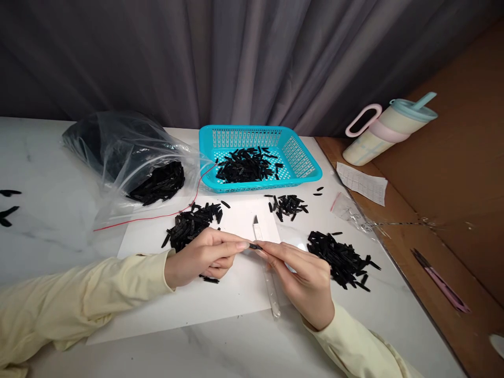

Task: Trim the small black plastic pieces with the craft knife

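A single head-worn camera looked forward and steeply down from just above the seated person, close over the white desk [47, 173]. It faced toward the grey curtain [252, 58] at 12 o'clock, which filled the top of the frame. The hands met near the centre, with both sleeves entering from 6 o'clock. The desk's right edge ran off toward 4 o'clock. No second view overlapped it.
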`<action>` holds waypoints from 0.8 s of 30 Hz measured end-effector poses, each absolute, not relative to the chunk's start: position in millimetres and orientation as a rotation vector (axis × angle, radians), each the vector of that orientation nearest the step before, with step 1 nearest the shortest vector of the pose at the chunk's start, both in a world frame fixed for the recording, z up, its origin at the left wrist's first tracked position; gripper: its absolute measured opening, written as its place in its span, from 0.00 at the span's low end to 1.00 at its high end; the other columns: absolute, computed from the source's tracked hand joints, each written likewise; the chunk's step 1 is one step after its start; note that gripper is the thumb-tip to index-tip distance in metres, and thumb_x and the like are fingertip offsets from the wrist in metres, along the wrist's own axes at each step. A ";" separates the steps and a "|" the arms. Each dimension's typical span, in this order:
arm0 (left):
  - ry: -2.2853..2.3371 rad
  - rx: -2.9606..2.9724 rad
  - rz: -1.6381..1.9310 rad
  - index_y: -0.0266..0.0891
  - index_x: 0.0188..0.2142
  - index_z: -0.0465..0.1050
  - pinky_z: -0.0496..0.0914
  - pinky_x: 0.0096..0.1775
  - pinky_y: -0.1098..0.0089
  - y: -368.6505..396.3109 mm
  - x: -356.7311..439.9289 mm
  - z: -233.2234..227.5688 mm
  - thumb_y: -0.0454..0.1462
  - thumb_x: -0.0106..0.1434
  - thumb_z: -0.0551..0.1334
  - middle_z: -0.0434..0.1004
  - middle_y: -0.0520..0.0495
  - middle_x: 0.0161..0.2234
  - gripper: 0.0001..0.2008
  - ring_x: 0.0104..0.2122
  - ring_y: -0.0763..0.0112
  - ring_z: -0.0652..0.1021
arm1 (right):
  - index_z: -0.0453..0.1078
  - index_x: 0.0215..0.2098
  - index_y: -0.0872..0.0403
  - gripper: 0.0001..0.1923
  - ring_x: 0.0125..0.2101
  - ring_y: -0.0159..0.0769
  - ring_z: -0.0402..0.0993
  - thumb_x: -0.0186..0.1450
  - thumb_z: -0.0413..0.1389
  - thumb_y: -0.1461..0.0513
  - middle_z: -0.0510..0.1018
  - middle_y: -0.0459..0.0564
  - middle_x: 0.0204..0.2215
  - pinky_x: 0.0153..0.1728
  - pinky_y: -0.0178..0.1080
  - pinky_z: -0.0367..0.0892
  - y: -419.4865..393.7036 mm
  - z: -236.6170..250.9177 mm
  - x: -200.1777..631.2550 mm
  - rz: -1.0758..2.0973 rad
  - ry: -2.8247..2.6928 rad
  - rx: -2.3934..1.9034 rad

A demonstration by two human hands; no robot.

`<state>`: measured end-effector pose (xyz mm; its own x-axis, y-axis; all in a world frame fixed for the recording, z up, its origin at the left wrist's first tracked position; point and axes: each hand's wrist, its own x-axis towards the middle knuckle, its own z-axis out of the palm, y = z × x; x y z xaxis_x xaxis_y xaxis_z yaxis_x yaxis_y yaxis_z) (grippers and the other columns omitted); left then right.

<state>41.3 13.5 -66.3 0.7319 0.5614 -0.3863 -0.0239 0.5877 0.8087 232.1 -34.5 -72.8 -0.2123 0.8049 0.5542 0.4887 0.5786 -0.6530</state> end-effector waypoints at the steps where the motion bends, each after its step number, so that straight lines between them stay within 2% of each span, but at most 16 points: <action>1: 0.682 0.892 0.371 0.30 0.44 0.74 0.42 0.17 0.76 13.7 41.4 -66.2 0.43 0.62 0.59 0.45 0.62 0.14 0.19 0.14 0.84 0.48 | 0.73 0.42 0.54 0.14 0.29 0.33 0.78 0.61 0.56 0.75 0.81 0.49 0.34 0.30 0.35 0.72 -34.5 -72.9 232.2 0.423 -1.871 -1.045; 14: 0.709 0.931 0.362 0.29 0.34 0.73 0.42 0.17 0.75 12.8 42.7 -61.8 0.48 0.59 0.60 0.45 0.63 0.14 0.20 0.13 0.85 0.48 | 0.73 0.41 0.52 0.14 0.29 0.33 0.78 0.63 0.53 0.73 0.81 0.47 0.33 0.31 0.33 0.74 -36.3 -71.2 232.3 0.430 -1.876 -1.075; 24: 0.700 0.956 0.355 0.29 0.35 0.74 0.42 0.17 0.75 12.3 42.6 -62.8 0.48 0.61 0.58 0.44 0.63 0.14 0.20 0.13 0.84 0.47 | 0.73 0.39 0.55 0.11 0.28 0.33 0.78 0.64 0.53 0.72 0.80 0.49 0.30 0.31 0.33 0.73 -36.4 -73.1 232.5 0.450 -1.876 -1.099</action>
